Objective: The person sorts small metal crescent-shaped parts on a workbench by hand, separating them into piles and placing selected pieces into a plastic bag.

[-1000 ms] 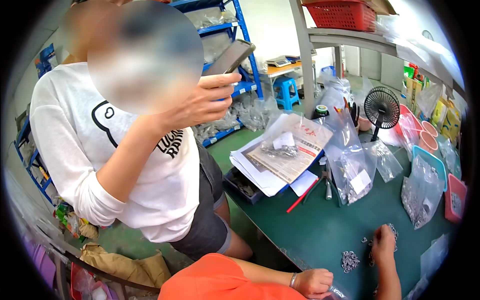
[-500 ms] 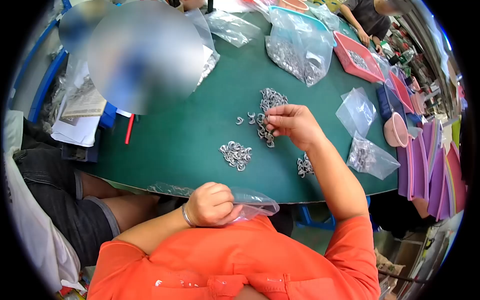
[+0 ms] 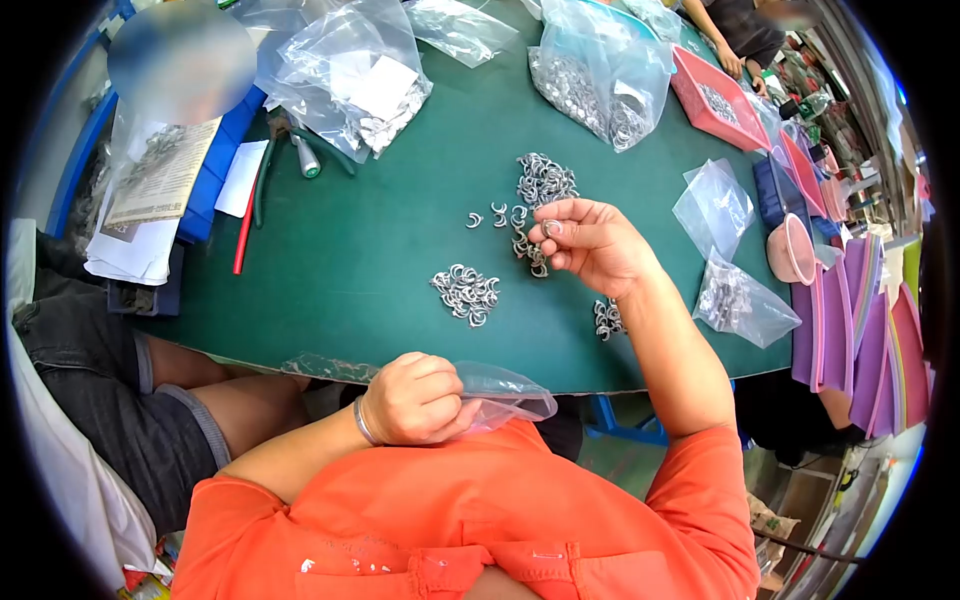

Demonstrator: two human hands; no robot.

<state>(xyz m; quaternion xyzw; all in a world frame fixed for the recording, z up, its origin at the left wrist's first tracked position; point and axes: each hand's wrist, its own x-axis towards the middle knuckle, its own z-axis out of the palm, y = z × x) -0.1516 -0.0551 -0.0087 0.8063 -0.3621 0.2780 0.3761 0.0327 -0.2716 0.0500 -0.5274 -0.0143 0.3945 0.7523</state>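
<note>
My right hand (image 3: 597, 245) pinches a small curved metal piece (image 3: 549, 229) between thumb and fingers, held over the table. Under and beside these fingers lies a pile of similar silvery, crescent-shaped metal pieces (image 3: 545, 180), partly hidden by the hand. Two or three loose pieces (image 3: 474, 220) lie to its left. Nearer me is a separate small heap (image 3: 466, 295), and another heap (image 3: 607, 318) sits by my right forearm. At the table's front edge my left hand (image 3: 415, 398) is closed on a clear plastic bag (image 3: 508, 392), which spreads out to its right.
Bags of metal pieces (image 3: 590, 90) stand at the back, beside a pink basket (image 3: 710, 105). Clear bags (image 3: 745, 300) and a pink cup (image 3: 791, 254) lie right. Pliers (image 3: 305, 150), a red pen (image 3: 243, 240) and papers (image 3: 150, 215) are left. Other people sit around the green table (image 3: 350, 260).
My right hand has turned slightly, and the metal piece in its fingers now shows. The view has shifted a little. Pliers and bags at the back left have come into sight.
</note>
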